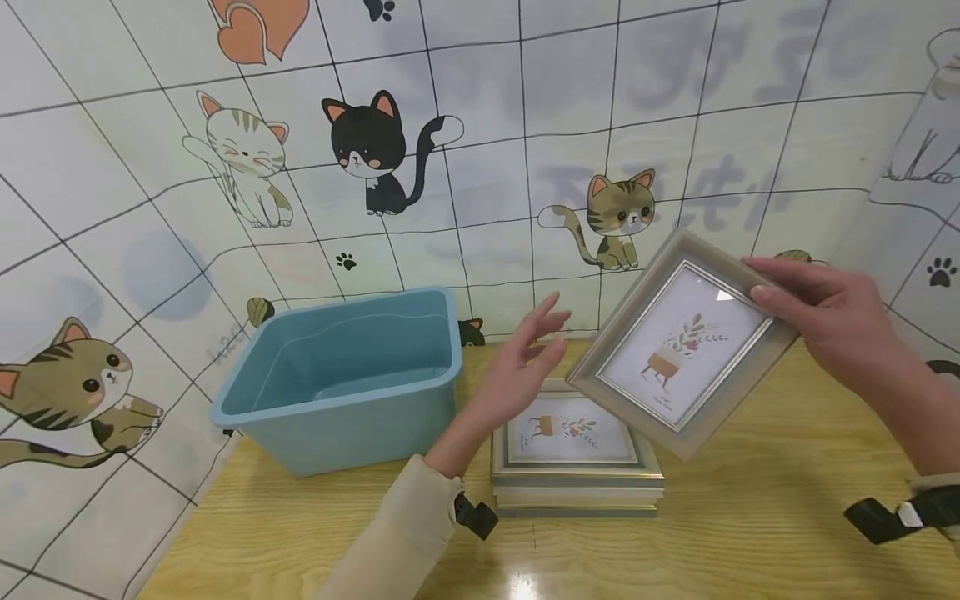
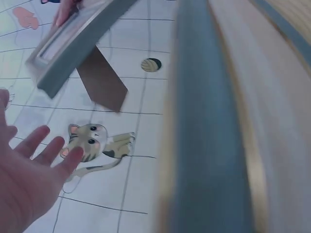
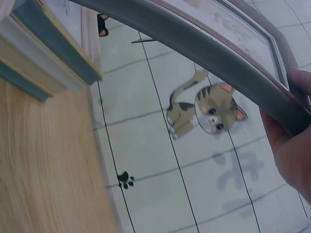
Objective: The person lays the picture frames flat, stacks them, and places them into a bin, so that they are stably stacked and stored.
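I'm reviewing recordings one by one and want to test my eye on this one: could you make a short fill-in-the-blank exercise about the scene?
1. While the right hand grips a picture frame, the left hand holds ____.
2. In the head view, the tub stands to the ____ of the frame stack.
3. The tub's colour is ____.
4. The black-and-white cartoon animal on the wall is a ____.

Missing words: nothing; left; blue; cat.
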Action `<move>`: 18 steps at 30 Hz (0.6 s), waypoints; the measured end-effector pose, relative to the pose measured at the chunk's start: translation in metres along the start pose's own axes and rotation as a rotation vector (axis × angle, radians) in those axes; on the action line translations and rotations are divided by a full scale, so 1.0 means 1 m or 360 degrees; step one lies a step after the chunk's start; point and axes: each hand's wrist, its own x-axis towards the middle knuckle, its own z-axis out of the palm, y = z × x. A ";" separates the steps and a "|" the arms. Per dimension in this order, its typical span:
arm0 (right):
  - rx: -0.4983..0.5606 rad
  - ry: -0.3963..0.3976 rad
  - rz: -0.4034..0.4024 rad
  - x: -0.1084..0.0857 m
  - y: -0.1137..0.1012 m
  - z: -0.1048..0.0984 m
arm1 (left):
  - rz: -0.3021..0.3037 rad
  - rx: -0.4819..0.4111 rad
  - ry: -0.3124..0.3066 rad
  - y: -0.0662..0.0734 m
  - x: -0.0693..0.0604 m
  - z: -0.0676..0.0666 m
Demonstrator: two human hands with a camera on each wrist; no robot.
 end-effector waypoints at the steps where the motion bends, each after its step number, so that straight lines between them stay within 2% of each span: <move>1: 0.0029 -0.0030 -0.0011 0.002 -0.003 0.005 | 0.0039 -0.0068 -0.0023 0.002 0.003 0.000; 4: 0.0073 -0.0105 -0.0044 0.007 -0.011 0.019 | 0.0139 -0.0238 -0.0113 0.006 0.013 -0.002; 6: 0.0114 -0.0143 -0.0054 0.009 -0.016 0.029 | 0.0165 -0.0340 -0.0166 0.010 0.019 -0.002; 11: 0.0191 -0.0234 -0.0035 0.015 -0.028 0.051 | 0.0142 -0.0484 -0.0264 0.017 0.029 -0.004; 18: 0.0224 -0.0268 -0.0013 0.016 -0.039 0.064 | 0.0094 -0.0556 -0.0336 0.017 0.027 -0.008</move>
